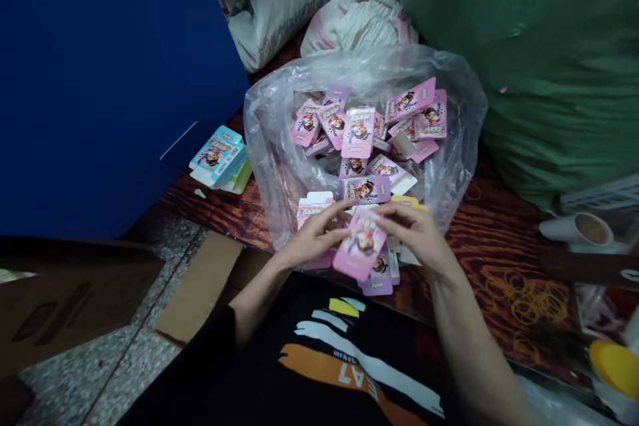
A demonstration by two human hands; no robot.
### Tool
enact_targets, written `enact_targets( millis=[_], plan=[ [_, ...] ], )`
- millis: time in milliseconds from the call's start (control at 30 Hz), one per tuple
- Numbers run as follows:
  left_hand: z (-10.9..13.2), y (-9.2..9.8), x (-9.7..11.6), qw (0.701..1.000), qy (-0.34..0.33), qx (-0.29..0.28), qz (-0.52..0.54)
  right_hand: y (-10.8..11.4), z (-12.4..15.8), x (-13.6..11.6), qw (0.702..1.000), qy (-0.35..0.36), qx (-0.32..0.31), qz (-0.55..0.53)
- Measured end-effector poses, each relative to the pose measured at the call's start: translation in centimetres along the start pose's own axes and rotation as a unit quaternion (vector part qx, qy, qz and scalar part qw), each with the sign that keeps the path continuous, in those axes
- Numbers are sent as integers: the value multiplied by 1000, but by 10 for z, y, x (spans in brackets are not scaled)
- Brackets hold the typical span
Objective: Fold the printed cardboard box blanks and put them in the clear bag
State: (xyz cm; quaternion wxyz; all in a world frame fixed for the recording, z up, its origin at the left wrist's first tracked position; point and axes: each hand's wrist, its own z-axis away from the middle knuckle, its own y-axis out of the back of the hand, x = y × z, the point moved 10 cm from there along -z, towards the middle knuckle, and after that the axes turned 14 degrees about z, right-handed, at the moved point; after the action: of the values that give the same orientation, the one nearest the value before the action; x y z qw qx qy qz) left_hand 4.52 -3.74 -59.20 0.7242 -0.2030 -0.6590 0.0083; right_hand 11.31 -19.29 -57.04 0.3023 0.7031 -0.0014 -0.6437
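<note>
From my remote seat I had the pink box (360, 249) between both hands, its long axis running from seven to one o'clock. The right hand (417, 229), nearer, pinched its one o'clock end; the left hand (313, 238) had its thumb at the ten o'clock edge, gripping or not, I couldn't tell. Toward twelve lay more boxes (358, 133) in a bag (269, 160), then sacks (344, 26).

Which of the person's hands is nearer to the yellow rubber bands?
Right. The right hand, at the pink box, is left of the rubber bands in the picture; the left hand is farther away, beyond that box.
</note>
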Motion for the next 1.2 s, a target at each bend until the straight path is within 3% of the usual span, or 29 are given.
enact_targets(
  millis=[133, 200, 233, 300, 367, 433, 500, 567, 667, 733, 800, 833, 900, 967, 1033, 1100, 1200],
  plan=[
    [3, 42, 12, 985, -53, 163, 29, 69, -20, 7, 964, 11, 257, -61],
    [10, 62, 14, 971, -68, 228, 21, 71, -20, -5, 955, 54, 292, 8],
    [13, 70, 13, 965, -68, 252, 22, 58, -19, -14, 957, 77, 271, 68],
    [19, 82, 9, 955, -66, 288, 26, 5, -16, -26, 958, 118, 162, 204],
    [22, 88, 7, 947, -69, 312, 28, -60, -9, -27, 936, 150, 35, 317],
    [23, 92, 7, 943, -78, 324, 22, -112, -4, -21, 902, 163, -53, 397],
    [22, 93, 9, 941, -88, 326, 15, -143, -7, -14, 876, 161, -101, 442],
    [23, 96, 12, 940, -96, 327, 6, -154, -16, -11, 867, 159, -117, 458],
    [28, 102, 19, 936, -102, 335, -16, -145, -28, -18, 880, 162, -87, 439],
    [35, 105, 25, 933, -109, 340, -37, -125, -30, -29, 908, 158, -41, 386],
    [35, 102, 30, 946, -105, 305, -35, -99, -26, -45, 940, 161, 3, 300],
    [31, 94, 29, 962, -88, 258, -18, -87, -23, -54, 952, 169, 16, 255],
    [19, 66, 19, 993, -23, 111, 36, -67, -16, -76, 964, 196, 17, 179],
    [12, 29, 9, 994, 44, -42, 94, -56, -10, -96, 965, 229, -17, 130],
    [8, 1, 4, 979, 76, -129, 138, -51, -8, -108, 964, 243, -61, 92],
    [1, -12, -1, 972, 88, -133, 173, -42, -9, -105, 972, 219, -72, 46],
    [-8, -9, -13, 971, 106, -36, 210, -25, -12, -81, 988, 149, -23, -26]
  ],
)
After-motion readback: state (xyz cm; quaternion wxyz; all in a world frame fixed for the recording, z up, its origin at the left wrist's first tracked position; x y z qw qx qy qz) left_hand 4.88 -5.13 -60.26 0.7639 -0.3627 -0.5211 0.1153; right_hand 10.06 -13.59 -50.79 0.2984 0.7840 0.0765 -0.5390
